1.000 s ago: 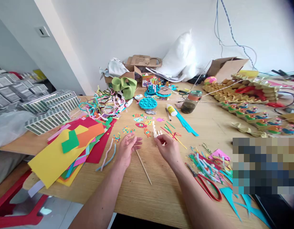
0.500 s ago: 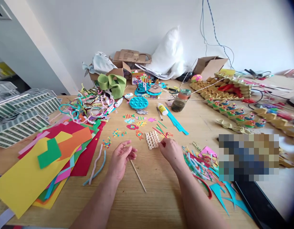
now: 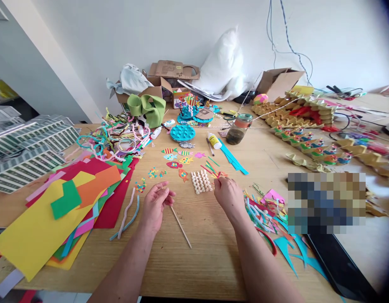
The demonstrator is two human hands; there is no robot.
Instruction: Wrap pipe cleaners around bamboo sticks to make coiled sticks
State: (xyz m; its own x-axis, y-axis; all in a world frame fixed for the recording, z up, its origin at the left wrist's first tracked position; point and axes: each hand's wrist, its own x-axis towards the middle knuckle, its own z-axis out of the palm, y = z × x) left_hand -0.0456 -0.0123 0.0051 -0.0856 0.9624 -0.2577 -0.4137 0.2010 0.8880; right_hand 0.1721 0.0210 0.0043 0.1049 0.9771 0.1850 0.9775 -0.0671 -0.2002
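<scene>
My left hand [image 3: 158, 200] hovers over the table with its fingers loosely curled and apart, nothing visible in it. A thin wooden stick [image 3: 182, 228] lies just below its fingertips. My right hand [image 3: 229, 195] is closed at the fingertips, beside thin coloured paper strips [image 3: 211, 167]; what it pinches, if anything, is hidden. Left of it stand neat rows of small cream-coloured knobbly pieces [image 3: 201, 182]. Decorated paper fish [image 3: 185, 160] lie beyond, with an orange fish [image 3: 182, 175] nearest. Tiny coloured paper bits [image 3: 140, 185] are heaped near my left hand.
Coloured sheets [image 3: 33, 231] and fuzzy stems [image 3: 128, 214] lie left. A glue bottle [image 3: 214, 141], glass jar [image 3: 239, 129] and blue dimpled disc [image 3: 182, 134] stand farther back. Paper scraps [image 3: 284, 248], egg cartons [image 3: 349, 153] and a black device [image 3: 339, 265] are at right.
My right hand has moved slightly right and away from me, off the edge of the cream pieces to the paper strips. My left hand has drifted a little left. The view has tilted slightly.
</scene>
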